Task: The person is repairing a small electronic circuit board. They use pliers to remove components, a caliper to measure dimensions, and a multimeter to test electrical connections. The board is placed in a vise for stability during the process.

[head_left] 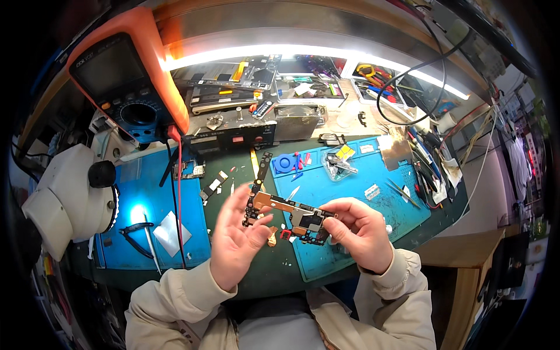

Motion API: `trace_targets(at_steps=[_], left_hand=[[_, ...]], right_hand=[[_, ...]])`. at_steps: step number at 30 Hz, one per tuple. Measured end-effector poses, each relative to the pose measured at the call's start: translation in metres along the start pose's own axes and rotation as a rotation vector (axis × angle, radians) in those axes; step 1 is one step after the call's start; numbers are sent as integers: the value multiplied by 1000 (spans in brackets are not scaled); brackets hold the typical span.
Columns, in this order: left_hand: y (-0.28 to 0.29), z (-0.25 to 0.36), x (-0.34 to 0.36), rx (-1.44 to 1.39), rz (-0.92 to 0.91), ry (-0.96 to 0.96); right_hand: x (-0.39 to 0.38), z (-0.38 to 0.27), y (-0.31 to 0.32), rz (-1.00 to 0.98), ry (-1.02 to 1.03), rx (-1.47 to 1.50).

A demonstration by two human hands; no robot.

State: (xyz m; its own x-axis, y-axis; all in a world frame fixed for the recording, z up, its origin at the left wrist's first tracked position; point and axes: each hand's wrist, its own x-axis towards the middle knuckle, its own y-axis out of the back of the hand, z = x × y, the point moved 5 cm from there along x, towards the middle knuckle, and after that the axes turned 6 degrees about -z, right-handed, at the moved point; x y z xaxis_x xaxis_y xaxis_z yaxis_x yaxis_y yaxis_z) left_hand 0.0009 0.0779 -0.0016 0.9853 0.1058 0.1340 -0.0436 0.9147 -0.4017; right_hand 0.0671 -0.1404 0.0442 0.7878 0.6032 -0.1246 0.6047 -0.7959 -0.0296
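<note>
My right hand (364,236) pinches the right end of an L-shaped phone internal assembly (300,216), black with copper-coloured foil and silvery patches, held slanting above the bench. My left hand (239,239) is at the assembly's left end, thumb and fingers loosely spread; whether a fingertip touches it behind the narrow upright strip (261,172) is unclear. Below and beside the assembly lie a small red-framed piece (286,234) and a crumpled golden scrap (272,239).
A dark green bench mat (256,280) carries two blue mats (367,204). An orange multimeter (116,76) hangs upper left above a white microscope (73,204). Cutters (137,245), small parts, a clear container (338,166) and tools (426,169) lie around. Trays and a lit strip run along the back.
</note>
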Motion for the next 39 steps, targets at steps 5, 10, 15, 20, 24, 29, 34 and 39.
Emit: trace_targets(at_steps=[5,10,15,20,24,29,34,39], left_hand=[[-6,-1,-1,-111,-126,210],[-4,-5,-7,-203,-102,360],[1,-6,-6,-175,-60,377],[2,-5,-7,-160,-55,384],[1,-3,-7,-138,-51,401],[2,-14,-10,-429,-188,317],[-15,-19,-16,-206,-293,327],[-6,-20,-18,-105,-237,550]], right_hand=[[-7,-1,-10,12,-1,20],[-7,-3,-18,82,200,-234],[-5,1,-22,115,289,-337],[-3,2,-22,99,277,-302],[-2,4,-20,73,236,-282],[-6,20,-21,75,46,127],[-22,25,-38,-1,-18,134],[-54,3,4,104,151,-427]])
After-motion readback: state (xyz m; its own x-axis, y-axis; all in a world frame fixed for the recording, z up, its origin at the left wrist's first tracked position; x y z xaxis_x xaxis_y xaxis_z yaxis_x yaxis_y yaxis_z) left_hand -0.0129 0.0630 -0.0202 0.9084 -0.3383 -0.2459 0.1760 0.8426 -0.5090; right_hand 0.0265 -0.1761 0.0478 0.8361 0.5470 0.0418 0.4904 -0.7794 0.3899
